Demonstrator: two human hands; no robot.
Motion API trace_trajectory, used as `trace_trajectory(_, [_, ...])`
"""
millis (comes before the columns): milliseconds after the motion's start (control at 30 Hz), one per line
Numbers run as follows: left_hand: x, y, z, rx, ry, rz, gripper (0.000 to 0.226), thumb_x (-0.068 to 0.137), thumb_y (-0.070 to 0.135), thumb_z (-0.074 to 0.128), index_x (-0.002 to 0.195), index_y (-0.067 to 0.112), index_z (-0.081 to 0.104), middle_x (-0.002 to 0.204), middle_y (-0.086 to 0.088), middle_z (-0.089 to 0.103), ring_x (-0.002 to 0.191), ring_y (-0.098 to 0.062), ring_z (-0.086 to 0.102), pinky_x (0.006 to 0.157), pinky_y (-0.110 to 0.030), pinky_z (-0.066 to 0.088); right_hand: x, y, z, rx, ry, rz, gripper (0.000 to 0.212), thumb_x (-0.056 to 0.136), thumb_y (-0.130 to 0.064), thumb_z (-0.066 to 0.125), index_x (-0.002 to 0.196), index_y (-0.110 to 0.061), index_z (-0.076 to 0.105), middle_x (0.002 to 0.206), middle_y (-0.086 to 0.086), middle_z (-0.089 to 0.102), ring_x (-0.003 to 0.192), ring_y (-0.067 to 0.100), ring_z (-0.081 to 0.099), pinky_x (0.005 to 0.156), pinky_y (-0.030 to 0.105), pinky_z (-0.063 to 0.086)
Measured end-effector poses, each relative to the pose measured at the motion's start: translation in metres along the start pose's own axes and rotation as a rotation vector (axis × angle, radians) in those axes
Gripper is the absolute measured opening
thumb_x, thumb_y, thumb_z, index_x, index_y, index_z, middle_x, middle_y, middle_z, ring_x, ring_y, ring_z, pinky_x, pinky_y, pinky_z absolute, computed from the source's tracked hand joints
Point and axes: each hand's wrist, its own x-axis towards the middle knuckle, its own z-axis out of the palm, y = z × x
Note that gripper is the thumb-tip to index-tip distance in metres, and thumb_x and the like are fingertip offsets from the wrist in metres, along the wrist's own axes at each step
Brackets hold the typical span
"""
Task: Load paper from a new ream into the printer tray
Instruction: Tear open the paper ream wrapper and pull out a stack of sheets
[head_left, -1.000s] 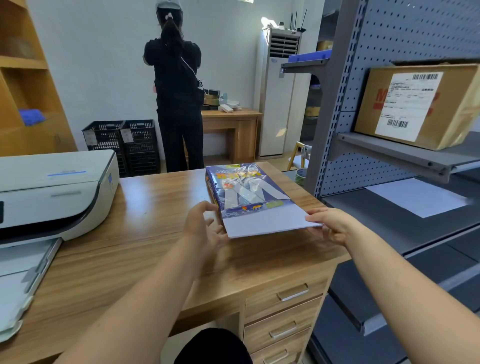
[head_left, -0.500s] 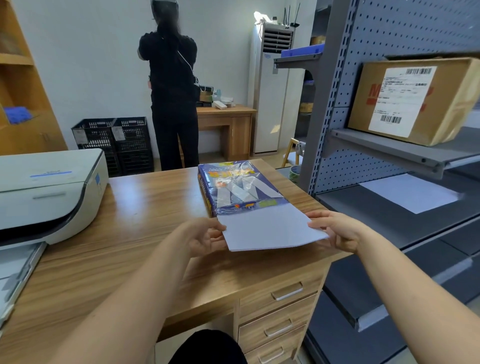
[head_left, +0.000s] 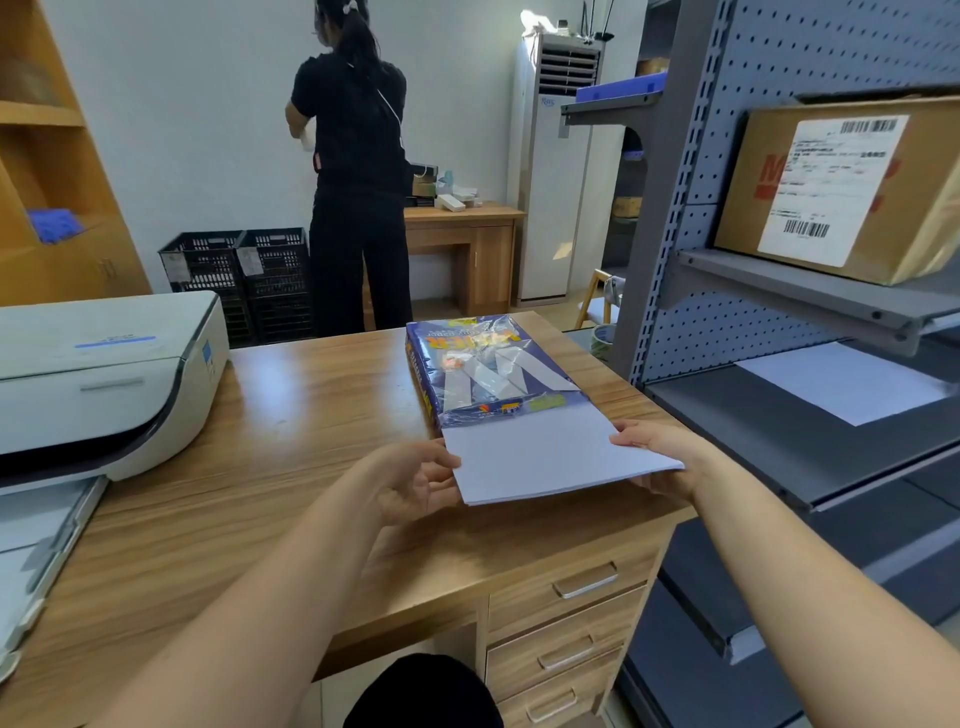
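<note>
Head view: desk (head_left: 291, 415) across the frame centre, shelving on the right.
Ream (head_left: 488, 371): lies on the desk at centre, wrapper open at its near end.
Paper (head_left: 550, 457): a thin white sheaf sticks partway out of the wrapper toward the lower centre, far end inside.
Left hand (head_left: 415, 480): grips the sheaf's left edge, fingers under, thumb above.
Right hand (head_left: 660, 454): clamped on the sheaf's right edge.
Printer (head_left: 98, 384): at the left edge, well apart from the ream.
Tray (head_left: 36, 540): juts out at lower left; it looks unfilled, though only part shows.
Done: ream opened, sheaf gripped and partly drawn.
Left: free the sheaf, carry it left, seat it in the tray.
</note>
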Motion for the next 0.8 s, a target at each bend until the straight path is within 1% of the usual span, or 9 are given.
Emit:
trace_trajectory(133, [0.015, 0.000, -0.001, -0.024, 0.039, 0.022, 0.021, 0.091, -0.005, 0.049, 0.111, -0.003, 0.055, 0.109, -0.022, 0.067, 0.086, -0.031, 0.068, 0.052, -0.040, 0.060, -0.007, -0.003, -0.004, -0.049, -0.024, -0.027, 0.026, 0.098, -0.005, 0.046, 0.122, -0.004, 0.055, 0.101, 0.014, 0.065, 0.053, 0.015, 0.069, 0.038, 0.020, 0.049])
trace_trajectory(233, [0.024, -0.002, 0.002, 0.018, 0.056, 0.037, 0.022, 0.091, -0.005, 0.049, 0.113, -0.003, 0.054, 0.083, -0.021, 0.073, 0.065, -0.030, 0.072, 0.045, -0.034, 0.057, -0.009, -0.001, -0.011, -0.148, -0.006, -0.052, 0.032, 0.096, -0.009, 0.051, 0.127, -0.005, 0.055, 0.110, 0.014, 0.067, 0.067, 0.019, 0.067, 0.043, 0.023, 0.052])
trace_trajectory(300, [0.026, -0.004, 0.003, 0.026, 0.049, 0.038, 0.021, 0.091, -0.008, 0.048, 0.110, -0.003, 0.055, 0.074, -0.021, 0.073, 0.058, -0.029, 0.072, 0.044, -0.032, 0.056, -0.011, 0.000, -0.015, -0.189, -0.006, -0.064, 0.035, 0.094, -0.010, 0.055, 0.129, -0.008, 0.056, 0.115, 0.014, 0.069, 0.076, 0.021, 0.067, 0.050, 0.025, 0.056])
trace_trajectory(400, [0.025, -0.005, 0.004, 0.019, 0.033, 0.039, 0.023, 0.091, -0.011, 0.046, 0.106, 0.000, 0.059, 0.083, -0.022, 0.073, 0.065, -0.032, 0.073, 0.046, -0.033, 0.058, -0.017, -0.001, -0.020, -0.169, -0.036, -0.075, 0.026, 0.095, -0.010, 0.053, 0.121, -0.008, 0.057, 0.107, 0.015, 0.071, 0.072, 0.021, 0.070, 0.052, 0.027, 0.057])
trace_trajectory(500, [0.021, -0.005, 0.006, 0.007, 0.030, 0.033, 0.024, 0.092, -0.011, 0.047, 0.107, 0.003, 0.059, 0.097, -0.024, 0.070, 0.082, -0.034, 0.071, 0.050, -0.036, 0.059, -0.025, -0.002, -0.018, -0.129, -0.016, -0.065, 0.020, 0.096, -0.020, 0.053, 0.107, -0.006, 0.062, 0.079, 0.011, 0.074, 0.057, 0.020, 0.070, 0.047, 0.023, 0.054])
trace_trajectory(567, [0.018, -0.005, 0.007, 0.001, 0.030, 0.036, 0.023, 0.092, -0.011, 0.048, 0.106, 0.003, 0.059, 0.100, -0.024, 0.069, 0.084, -0.035, 0.070, 0.051, -0.037, 0.060, -0.029, -0.004, -0.013, -0.158, 0.045, -0.074, 0.022, 0.095, -0.025, 0.055, 0.096, -0.004, 0.064, 0.064, 0.009, 0.072, 0.049, 0.019, 0.066, 0.042, 0.018, 0.049])
trace_trajectory(600, [0.016, -0.004, 0.007, 0.002, 0.029, 0.038, 0.022, 0.092, -0.011, 0.047, 0.104, 0.003, 0.059, 0.100, -0.023, 0.068, 0.083, -0.035, 0.070, 0.052, -0.038, 0.060, -0.029, -0.005, -0.011, -0.194, 0.074, -0.085, 0.021, 0.095, -0.024, 0.056, 0.091, -0.005, 0.064, 0.063, 0.009, 0.069, 0.051, 0.020, 0.064, 0.043, 0.018, 0.048])
trace_trajectory(700, [0.014, 0.000, 0.006, 0.020, 0.023, 0.030, 0.017, 0.093, -0.010, 0.046, 0.101, -0.001, 0.058, 0.097, -0.023, 0.068, 0.068, -0.033, 0.072, 0.050, -0.039, 0.060, -0.031, -0.007, -0.006, -0.223, 0.114, -0.076, 0.019, 0.092, -0.021, 0.060, 0.086, -0.003, 0.061, 0.074, 0.013, 0.062, 0.063, 0.024, 0.056, 0.061, 0.028, 0.045])
trace_trajectory(800, [0.014, 0.006, 0.005, 0.060, 0.035, 0.016, 0.020, 0.094, -0.006, 0.046, 0.112, -0.005, 0.055, 0.097, -0.022, 0.067, 0.065, -0.032, 0.072, 0.045, -0.041, 0.058, -0.030, -0.007, -0.004, -0.210, 0.138, -0.055, 0.019, 0.089, -0.021, 0.065, 0.086, -0.002, 0.062, 0.078, 0.015, 0.064, 0.066, 0.026, 0.058, 0.067, 0.033, 0.047])
